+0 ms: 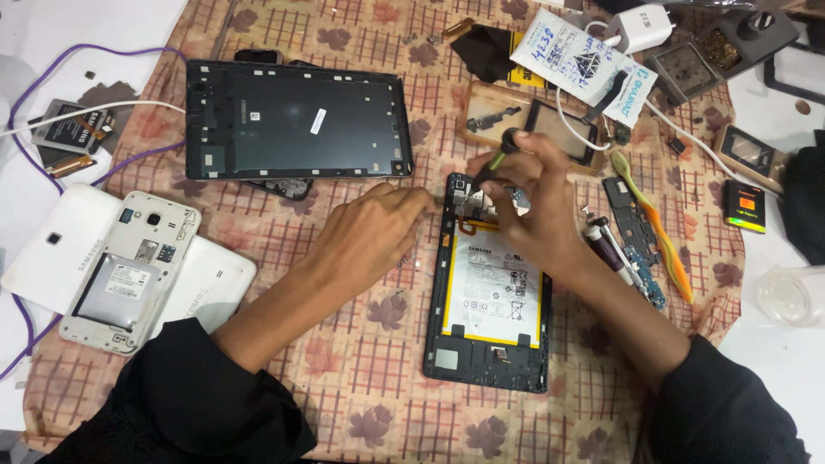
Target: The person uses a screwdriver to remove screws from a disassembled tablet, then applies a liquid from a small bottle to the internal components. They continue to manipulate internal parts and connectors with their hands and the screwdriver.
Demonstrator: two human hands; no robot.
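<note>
An opened tablet [488,344] lies on the patterned cloth with its white battery [492,288] and top circuit board exposed. My right hand [533,202] is over the tablet's top end, shut on a small screwdriver [498,155] with a black cap and green shaft, its tip down at the board. My left hand [369,236] rests flat on the cloth just left of the tablet's top corner, fingertips touching its edge, holding nothing.
A large black tablet back panel [296,120] lies at the upper left. A white phone without its cover [129,271] sits on a white tablet shell [51,249] at left. Right of the tablet lie a circuit strip [636,241], an orange-green pry tool [657,223], batteries, a charger [644,26].
</note>
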